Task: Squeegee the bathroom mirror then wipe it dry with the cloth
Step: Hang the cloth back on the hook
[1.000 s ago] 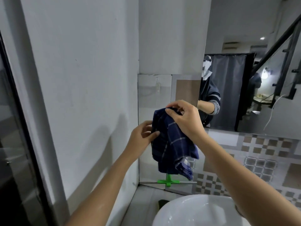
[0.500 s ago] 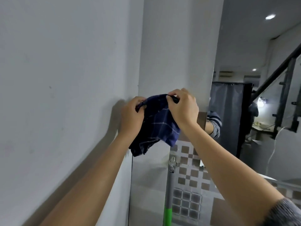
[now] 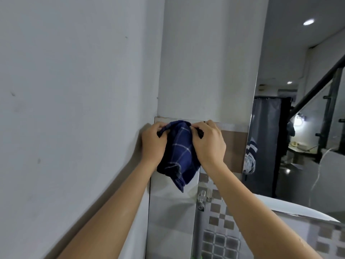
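Bunching the blue plaid cloth [image 3: 178, 156] between both hands: our left hand [image 3: 153, 144] and right hand [image 3: 208, 144] each pinch a top corner, fingers closed on fabric, likely to fold a pad. We hold it high near the left wall, by the tile's upper edge, so wiping can run downward. Mirror [image 3: 298, 137] sits right, untouched by the cloth.

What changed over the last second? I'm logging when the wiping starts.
Both hands brought the cloth up from over the sink to the top edge of the tiling, near the wall corner. The left hand, which only touched the cloth at first, now grips its top edge, and the cloth is more bunched up. The right hand kept its hold throughout. The mirror is still untouched by the cloth.
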Tool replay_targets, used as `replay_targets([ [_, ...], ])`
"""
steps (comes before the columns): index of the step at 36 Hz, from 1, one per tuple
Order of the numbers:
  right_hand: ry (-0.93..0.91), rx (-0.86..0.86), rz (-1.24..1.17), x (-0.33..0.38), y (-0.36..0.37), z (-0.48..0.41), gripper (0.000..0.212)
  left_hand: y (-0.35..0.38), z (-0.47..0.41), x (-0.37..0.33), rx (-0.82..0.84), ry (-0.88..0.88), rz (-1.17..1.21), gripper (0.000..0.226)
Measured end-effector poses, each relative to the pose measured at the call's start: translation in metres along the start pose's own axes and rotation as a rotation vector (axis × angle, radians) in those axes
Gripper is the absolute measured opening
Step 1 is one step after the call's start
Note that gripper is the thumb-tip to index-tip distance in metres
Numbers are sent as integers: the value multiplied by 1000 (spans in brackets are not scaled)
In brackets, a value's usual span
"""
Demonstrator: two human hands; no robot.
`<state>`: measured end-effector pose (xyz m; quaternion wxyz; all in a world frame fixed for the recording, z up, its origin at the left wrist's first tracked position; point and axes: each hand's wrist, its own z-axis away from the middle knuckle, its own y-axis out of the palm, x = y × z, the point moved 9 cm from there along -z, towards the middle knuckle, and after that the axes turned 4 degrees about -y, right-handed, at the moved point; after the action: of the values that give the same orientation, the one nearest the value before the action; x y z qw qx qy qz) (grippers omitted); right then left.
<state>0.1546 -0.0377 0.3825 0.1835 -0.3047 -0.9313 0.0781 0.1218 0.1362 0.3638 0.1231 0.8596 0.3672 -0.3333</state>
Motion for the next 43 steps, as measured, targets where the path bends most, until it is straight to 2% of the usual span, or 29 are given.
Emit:
replay_targets([
  [4, 85, 106, -123, -8, 7, 7, 23, -2, 2, 4, 36, -13, 32, 18],
  [8, 183, 184, -394, -12, 8, 21, 36, 8, 21, -3, 226, -13, 120, 26],
  [11, 165, 266, -461, -9, 13, 29, 48, 15, 34, 1, 333, -50, 173, 32],
  [15, 133, 343, -468, -8, 22, 32, 52, 20, 40, 10, 389, -87, 190, 37],
  [21, 60, 380, -413, -8, 32, 31, 42, 27, 39, 12, 461, -64, 112, 41],
  [27, -23, 394, -352, -2, 30, 21, 38, 27, 31, 0, 426, 48, -21, 44],
  [36, -111, 390, -332, 4, 28, 19, 53, 28, 23, -7, 384, 149, -53, 60],
  [43, -106, 445, -242, 6, 32, 10, 58, 34, 13, -8, 429, 161, -131, 60],
])
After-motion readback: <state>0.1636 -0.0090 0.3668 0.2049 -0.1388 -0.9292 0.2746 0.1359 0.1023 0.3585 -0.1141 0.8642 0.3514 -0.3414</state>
